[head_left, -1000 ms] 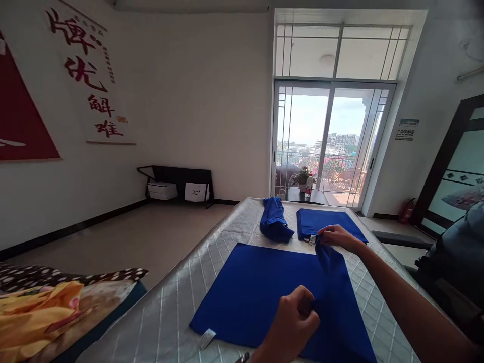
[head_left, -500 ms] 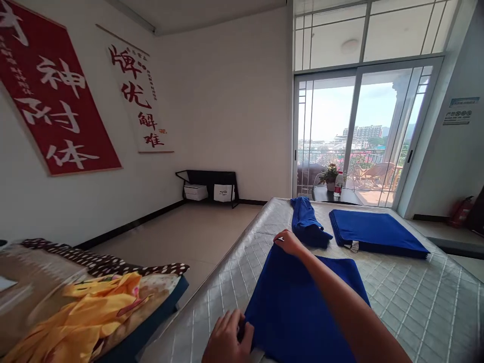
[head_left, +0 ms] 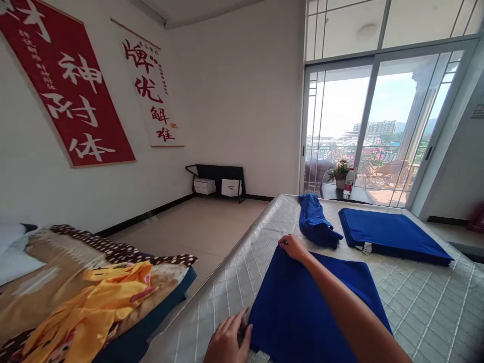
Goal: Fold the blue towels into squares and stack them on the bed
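A folded blue cloth point(head_left: 302, 302) lies flat on the silver-grey quilted mattress point(head_left: 215, 312) in front of me. At its far left corner my right hand point(head_left: 294, 248) is closed on the fabric, with the forearm stretched across the cloth. My left hand point(head_left: 229, 339) rests by the near left edge, thumb touching the cloth and fingers apart. A white label point(head_left: 260, 356) shows under the near edge. Beyond are a crumpled blue cloth point(head_left: 317, 222) and a neat stack of folded blue cloths point(head_left: 397, 233) with a white tag at one corner.
Yellow cloth point(head_left: 91, 312) and brown bedding point(head_left: 49, 262) lie on another bed to the left. Past the mattress stands a small black table point(head_left: 361, 195) with a potted plant point(head_left: 340, 175) and a bottle point(head_left: 349, 181). A black rack point(head_left: 223, 176) holding white boxes stands by the wall.
The view has turned slightly left, shifting the room rightward. My left hand's fingers have straightened along the cloth's edge. The right hand stays at the far corner.
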Available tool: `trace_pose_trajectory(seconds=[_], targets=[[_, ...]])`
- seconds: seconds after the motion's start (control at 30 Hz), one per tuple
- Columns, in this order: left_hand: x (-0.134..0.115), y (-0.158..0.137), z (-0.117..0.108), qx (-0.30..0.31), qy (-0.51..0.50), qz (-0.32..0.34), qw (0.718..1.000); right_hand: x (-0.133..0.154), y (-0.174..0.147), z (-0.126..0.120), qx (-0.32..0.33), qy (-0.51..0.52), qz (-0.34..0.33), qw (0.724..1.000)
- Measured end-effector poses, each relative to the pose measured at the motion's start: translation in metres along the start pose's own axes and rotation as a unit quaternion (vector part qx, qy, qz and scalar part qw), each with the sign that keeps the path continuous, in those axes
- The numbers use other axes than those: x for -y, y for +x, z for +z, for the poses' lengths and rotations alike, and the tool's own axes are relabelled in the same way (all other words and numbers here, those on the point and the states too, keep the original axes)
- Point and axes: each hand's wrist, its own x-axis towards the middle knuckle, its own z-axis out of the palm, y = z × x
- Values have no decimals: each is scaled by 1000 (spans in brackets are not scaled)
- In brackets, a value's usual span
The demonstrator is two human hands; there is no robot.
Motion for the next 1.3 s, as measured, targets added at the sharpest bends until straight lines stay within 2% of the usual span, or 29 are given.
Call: trace_pose_trajectory(seconds=[0.07,0.13,0.23,0.33,0.43,0.53,0.63,0.73,0.83,0.93,1.1,1.3], targets=[[0,2,-4,28,-10,-7,1000,8,-7,-17,-16,16,-12,1000],[-3,2,-6,30,-17,-10,999,17,-18,-43,-33,37,-34,998],[-16,-2,-11,13,-26,-14,999,31,-41,-93,-63,76,-72,993],[-34,-5,-28,7,-43,-10,999,43,-69,-144,-79,82,-95,989],[-54,-5,-61,-20,-49,26,998,52,-98,-191,-102,94,-105,985],[-82,-4,-108,-105,-18,123,987,62,-128,-234,-146,133,-92,976],[-119,-7,-157,-193,38,233,952,75,-162,-273,-183,182,-74,963],[-157,-11,-199,-268,102,300,910,91,-199,-305,-213,218,-74,950],[-186,-8,-227,-304,134,330,884,106,-233,-327,-240,233,-82,939],[-203,4,-237,-301,133,334,883,114,-257,-337,-267,236,-80,931],[-217,19,-233,-265,113,355,889,115,-285,-345,-340,185,-84,918],[-225,11,-229,-259,96,374,885,115,-319,-347,-390,77,-68,915]])
